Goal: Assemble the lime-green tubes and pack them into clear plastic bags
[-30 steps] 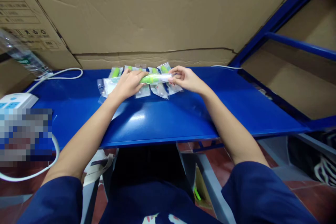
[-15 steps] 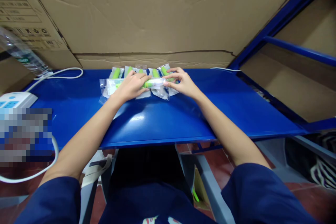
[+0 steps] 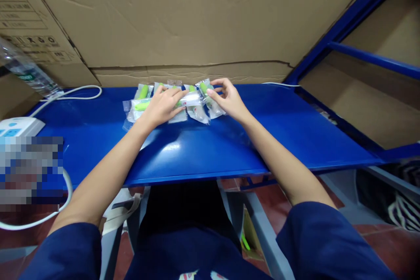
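Observation:
Several clear plastic packets, each with a bright green stick-like item in it, lie side by side on the blue table [image 3: 183, 153]. Across them runs another clear packet [image 3: 141, 106] with a green item inside. My left hand [image 3: 164, 106] grips this crosswise packet from above, thumb on the near side and fingers on the far side; its middle is hidden under the palm. At the right end of the row, my right hand [image 3: 229, 98] is beside the rightmost packet [image 3: 204, 88]. Its fingers are curved and apart from the thumb, with the thumb tip by the packet's edge.
Behind the table stands a large cardboard sheet [image 3: 183, 22]. On the left are a plastic bottle [image 3: 33, 74], a white power strip [image 3: 22, 126] and a looped white cable [image 3: 93, 92]. A blue metal frame [image 3: 367, 59] borders the right side.
My right hand has come off the right end of the crosswise packet and moved slightly up to the rightmost packet. The crosswise packet has shifted slightly left under my left hand.

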Action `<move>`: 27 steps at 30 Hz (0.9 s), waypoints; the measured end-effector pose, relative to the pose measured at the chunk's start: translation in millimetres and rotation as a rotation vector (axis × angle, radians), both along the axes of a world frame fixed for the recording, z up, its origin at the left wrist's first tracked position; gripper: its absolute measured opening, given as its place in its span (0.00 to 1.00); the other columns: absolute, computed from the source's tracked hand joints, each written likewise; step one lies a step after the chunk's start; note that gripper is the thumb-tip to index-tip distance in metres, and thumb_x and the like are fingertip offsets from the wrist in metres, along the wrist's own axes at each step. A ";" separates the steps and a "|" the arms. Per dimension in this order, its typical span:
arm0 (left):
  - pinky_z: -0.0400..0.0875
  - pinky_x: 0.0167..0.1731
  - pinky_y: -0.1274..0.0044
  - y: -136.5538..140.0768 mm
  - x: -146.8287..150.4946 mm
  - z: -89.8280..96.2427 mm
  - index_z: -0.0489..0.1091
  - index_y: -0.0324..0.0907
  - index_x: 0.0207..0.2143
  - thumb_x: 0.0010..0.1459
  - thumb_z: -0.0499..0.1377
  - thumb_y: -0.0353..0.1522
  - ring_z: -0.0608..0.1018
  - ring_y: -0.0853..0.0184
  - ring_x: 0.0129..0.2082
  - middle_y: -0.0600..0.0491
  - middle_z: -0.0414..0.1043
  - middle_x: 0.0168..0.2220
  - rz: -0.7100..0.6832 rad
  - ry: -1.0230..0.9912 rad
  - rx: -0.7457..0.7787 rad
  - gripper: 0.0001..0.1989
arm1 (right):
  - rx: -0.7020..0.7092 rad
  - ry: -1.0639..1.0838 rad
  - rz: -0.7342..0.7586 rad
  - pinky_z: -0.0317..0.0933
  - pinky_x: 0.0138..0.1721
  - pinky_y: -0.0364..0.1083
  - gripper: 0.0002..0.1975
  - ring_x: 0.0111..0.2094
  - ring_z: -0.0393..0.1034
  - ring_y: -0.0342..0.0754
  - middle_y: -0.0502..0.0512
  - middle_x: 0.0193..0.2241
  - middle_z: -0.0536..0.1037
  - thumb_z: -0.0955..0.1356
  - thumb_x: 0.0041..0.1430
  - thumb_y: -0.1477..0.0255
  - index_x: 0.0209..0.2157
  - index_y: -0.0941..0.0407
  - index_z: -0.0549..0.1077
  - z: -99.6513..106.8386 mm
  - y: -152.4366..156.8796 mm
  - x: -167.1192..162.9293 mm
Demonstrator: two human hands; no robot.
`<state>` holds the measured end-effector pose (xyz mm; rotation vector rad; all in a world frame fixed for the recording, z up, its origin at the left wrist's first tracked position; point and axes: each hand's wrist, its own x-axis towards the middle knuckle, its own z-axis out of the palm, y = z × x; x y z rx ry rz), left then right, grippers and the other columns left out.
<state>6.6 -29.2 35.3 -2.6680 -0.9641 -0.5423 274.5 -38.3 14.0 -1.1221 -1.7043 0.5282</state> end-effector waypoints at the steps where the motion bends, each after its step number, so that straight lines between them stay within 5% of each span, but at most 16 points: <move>1: 0.64 0.53 0.63 0.5 -0.3 -0.3 0.66 0.40 0.65 0.69 0.58 0.36 0.77 0.50 0.57 0.39 0.77 0.57 0.001 -0.004 0.000 0.24 | -0.041 0.054 -0.011 0.74 0.42 0.50 0.26 0.46 0.75 0.52 0.61 0.53 0.77 0.74 0.60 0.50 0.52 0.52 0.73 0.9 1.5 2.1; 6: 0.64 0.53 0.63 0.8 1.6 -1.8 0.66 0.41 0.66 0.70 0.57 0.36 0.78 0.51 0.56 0.40 0.77 0.56 -0.022 -0.009 0.012 0.24 | -0.281 0.073 0.061 0.68 0.28 0.44 0.21 0.32 0.73 0.47 0.57 0.34 0.80 0.76 0.59 0.53 0.42 0.55 0.73 6.8 -0.8 6.3; 11: 0.64 0.52 0.64 -4.3 5.4 -1.8 0.66 0.39 0.65 0.70 0.58 0.35 0.79 0.52 0.56 0.40 0.78 0.56 -0.084 0.013 0.011 0.24 | -0.394 0.137 0.232 0.62 0.23 0.41 0.27 0.24 0.67 0.41 0.53 0.28 0.79 0.78 0.53 0.50 0.40 0.57 0.76 12.3 -11.4 -3.0; 18: 0.65 0.54 0.64 -5.7 5.5 -4.8 0.68 0.40 0.64 0.70 0.57 0.35 0.79 0.52 0.56 0.41 0.79 0.54 -0.121 0.024 0.016 0.22 | -0.414 0.115 0.248 0.53 0.17 0.40 0.23 0.16 0.59 0.37 0.48 0.22 0.75 0.78 0.56 0.52 0.37 0.57 0.75 8.1 -15.2 -12.7; 24: 0.62 0.58 0.63 -9.9 6.1 1.0 0.49 0.44 0.75 0.70 0.58 0.37 0.80 0.54 0.54 0.41 0.77 0.59 -0.102 0.018 -0.033 0.36 | -0.404 0.125 0.174 0.55 0.17 0.43 0.17 0.18 0.62 0.40 0.52 0.25 0.78 0.78 0.58 0.60 0.39 0.56 0.74 17.8 -19.4 -8.4; 27: 0.62 0.58 0.64 -11.6 8.5 1.7 0.51 0.42 0.73 0.71 0.58 0.37 0.79 0.54 0.54 0.41 0.75 0.60 -0.084 0.021 -0.057 0.33 | -0.403 0.130 0.132 0.54 0.17 0.42 0.14 0.17 0.59 0.40 0.50 0.22 0.77 0.77 0.58 0.64 0.40 0.55 0.75 22.3 -20.2 -4.5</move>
